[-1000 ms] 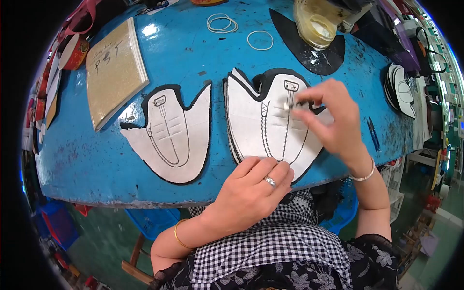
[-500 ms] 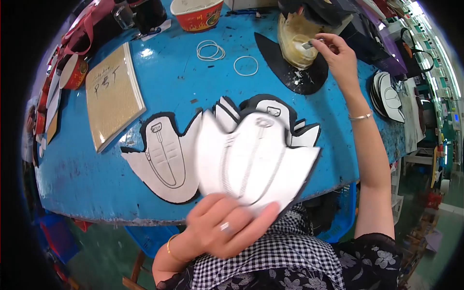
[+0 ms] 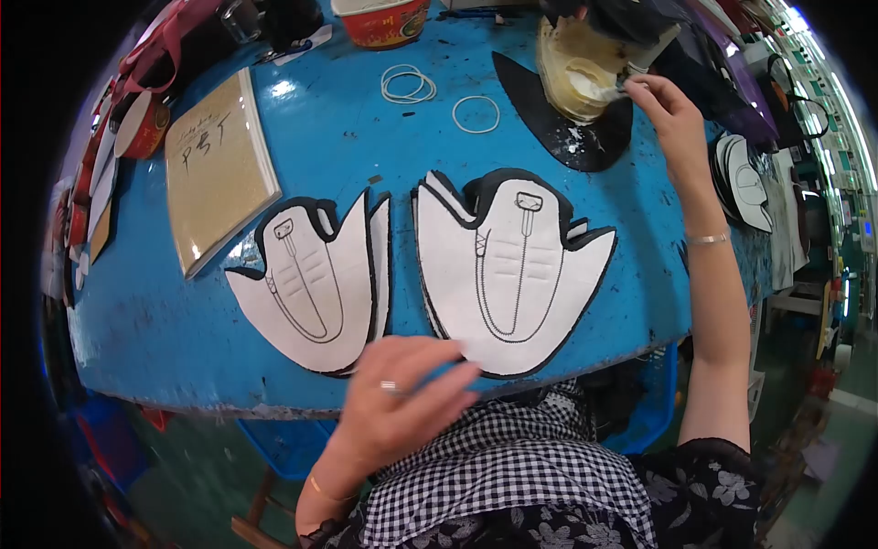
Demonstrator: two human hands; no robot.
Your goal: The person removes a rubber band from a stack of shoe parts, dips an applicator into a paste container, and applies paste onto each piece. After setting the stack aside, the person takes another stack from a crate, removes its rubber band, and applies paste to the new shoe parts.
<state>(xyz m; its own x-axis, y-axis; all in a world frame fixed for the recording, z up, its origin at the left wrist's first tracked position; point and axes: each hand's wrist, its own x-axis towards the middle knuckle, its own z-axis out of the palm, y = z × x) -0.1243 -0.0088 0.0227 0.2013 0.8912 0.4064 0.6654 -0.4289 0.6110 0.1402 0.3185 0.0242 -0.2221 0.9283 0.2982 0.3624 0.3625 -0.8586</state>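
Observation:
Two stacks of white, black-edged shoe-upper pieces with stitched outlines lie on the blue table [image 3: 320,165]: a left stack [image 3: 297,316] and a right stack [image 3: 521,302]. My left hand [image 3: 402,393] is over the table's front edge, between the lower ends of the stacks, slightly blurred, fingers apart and holding nothing. At the back right, my right hand [image 3: 666,101] is beside a yellowish glue container [image 3: 576,78] with white paste inside. Its thumb and fingers pinch a small tool, mostly hidden, whose end is at the paste. Under the container lies a black curved piece [image 3: 535,119].
A tan booklet [image 3: 215,174] lies at the left, with a red paper bowl [image 3: 142,126] beyond it. Another red bowl [image 3: 382,26] stands at the back. Pale rings [image 3: 476,114] lie mid-table. More cut pieces [image 3: 743,183] are stacked at the right edge.
The piece my left hand held up now lies on the left stack, and that hand has let go. My right hand went from the right stack to the glue container and stays there.

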